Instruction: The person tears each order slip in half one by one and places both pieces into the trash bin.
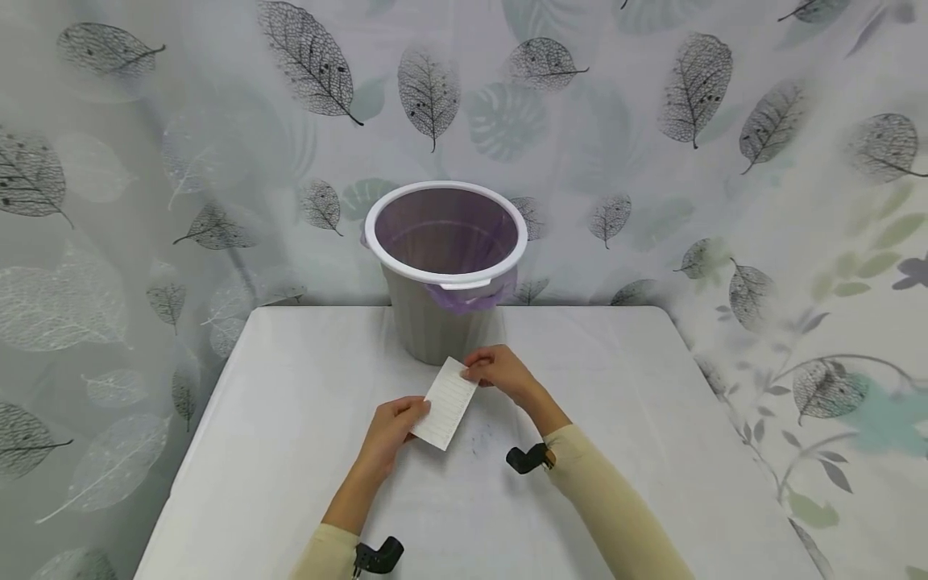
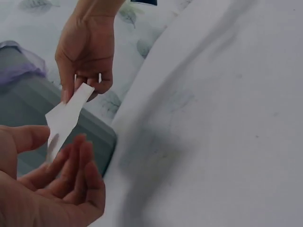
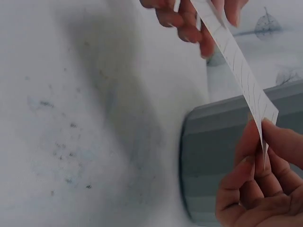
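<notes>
A small white sheet of paper [image 1: 445, 403] with printed lines is held above the white table, just in front of the trash can [image 1: 428, 314]. My left hand [image 1: 391, 431] pinches its lower left edge between thumb and fingers. At the upper right corner, my right hand [image 1: 502, 373] pinches it with thumb and fingertips. The right wrist view shows the paper [image 3: 239, 68] nearly edge-on, slightly bent where the right thumb presses. In the left wrist view, the paper [image 2: 68, 113] spans the gap between both hands.
The grey trash can has a white rim [image 1: 445, 187] and a purple liner bag [image 1: 471, 300] hanging over its front. It stands at the back of the table [image 1: 304, 387]. Behind hangs a leaf-patterned curtain [image 1: 616, 161]. Small dark marks spot the tabletop.
</notes>
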The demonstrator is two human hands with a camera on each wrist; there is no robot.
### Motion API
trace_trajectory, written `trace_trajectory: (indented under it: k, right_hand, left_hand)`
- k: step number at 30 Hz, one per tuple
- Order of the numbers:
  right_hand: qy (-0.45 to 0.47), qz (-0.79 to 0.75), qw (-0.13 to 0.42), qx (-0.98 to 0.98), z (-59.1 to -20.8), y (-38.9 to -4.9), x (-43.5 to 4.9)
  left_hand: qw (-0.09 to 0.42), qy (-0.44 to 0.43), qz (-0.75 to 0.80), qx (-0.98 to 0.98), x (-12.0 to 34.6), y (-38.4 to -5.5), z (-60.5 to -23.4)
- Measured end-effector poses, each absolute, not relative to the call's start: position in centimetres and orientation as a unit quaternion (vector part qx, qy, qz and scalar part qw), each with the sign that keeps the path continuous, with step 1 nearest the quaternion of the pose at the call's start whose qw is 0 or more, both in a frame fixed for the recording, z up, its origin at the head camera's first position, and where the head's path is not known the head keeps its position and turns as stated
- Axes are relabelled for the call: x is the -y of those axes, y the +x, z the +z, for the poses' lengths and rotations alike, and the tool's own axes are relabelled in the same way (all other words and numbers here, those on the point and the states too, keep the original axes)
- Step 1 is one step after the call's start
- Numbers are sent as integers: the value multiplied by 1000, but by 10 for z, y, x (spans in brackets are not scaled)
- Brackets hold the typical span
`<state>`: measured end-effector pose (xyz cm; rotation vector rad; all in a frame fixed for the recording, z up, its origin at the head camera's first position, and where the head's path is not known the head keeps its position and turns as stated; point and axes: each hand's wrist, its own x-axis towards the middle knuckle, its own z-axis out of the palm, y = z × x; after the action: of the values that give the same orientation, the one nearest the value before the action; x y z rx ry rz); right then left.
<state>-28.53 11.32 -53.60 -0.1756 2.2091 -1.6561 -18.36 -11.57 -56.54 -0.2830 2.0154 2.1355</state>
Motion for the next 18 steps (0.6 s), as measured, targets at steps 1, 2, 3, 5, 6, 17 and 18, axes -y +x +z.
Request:
trace_trajectory:
  k: [1, 2, 3, 5, 6, 17, 18]
  right_hand:
    - [-58, -595, 179, -782, -534, -283, -113]
    - [-55, -600, 172, -779, -532, -282, -112]
    - [-54, -605, 166, -777, -530, -280, -112]
    - [-56, -610, 157, -774, -525, -276, -112]
    - [-59, -611, 153, -775, -523, -274, -113]
    - [-152, -577, 121, -793, -481, -259, -122]
    - [-170, -573, 119, -793, -478, -259, -123]
  left_hand:
    - [88, -91, 722, -681, 115, -185, -563]
    - [80, -89, 722, -681, 115, -187, -560]
    - [71, -86, 719, -686, 115, -189, -557]
    - [56, -80, 711, -697, 116, -193, -550]
    - [51, -78, 704, -704, 117, -194, -545]
    - [52, 90, 595, -797, 129, -212, -487]
    - [58, 105, 586, -802, 129, -214, -481]
